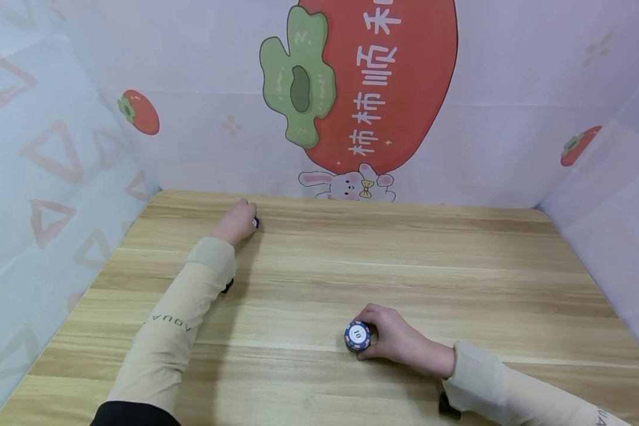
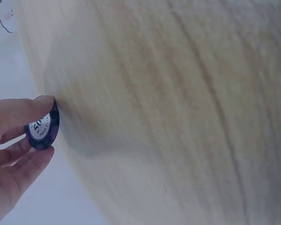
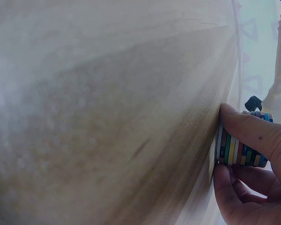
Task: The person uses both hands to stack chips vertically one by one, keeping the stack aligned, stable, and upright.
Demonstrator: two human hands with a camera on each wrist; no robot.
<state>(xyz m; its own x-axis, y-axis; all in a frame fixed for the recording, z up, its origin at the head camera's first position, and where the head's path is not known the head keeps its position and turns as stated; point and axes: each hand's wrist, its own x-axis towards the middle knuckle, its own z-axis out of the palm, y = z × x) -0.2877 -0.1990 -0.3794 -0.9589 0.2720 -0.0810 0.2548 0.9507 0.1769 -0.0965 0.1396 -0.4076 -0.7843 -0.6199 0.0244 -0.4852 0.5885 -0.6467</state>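
Near the back left of the table, my left hand pinches a dark poker chip. In the left wrist view the chip is purple-black with a white printed centre, tilted on edge between thumb and fingers. At the front middle, my right hand grips a stack of poker chips by its sides, thumb and fingers on opposite sides. A blue-and-white chip marked 10 tops the stack. The right wrist view shows the stack's edges in several colours, its base at the tabletop.
The wooden table has a printed cloth backdrop along its back edge and cloth walls at both sides. Beige sleeves cross the left and right front of the table. Small black pieces show at the sleeves.
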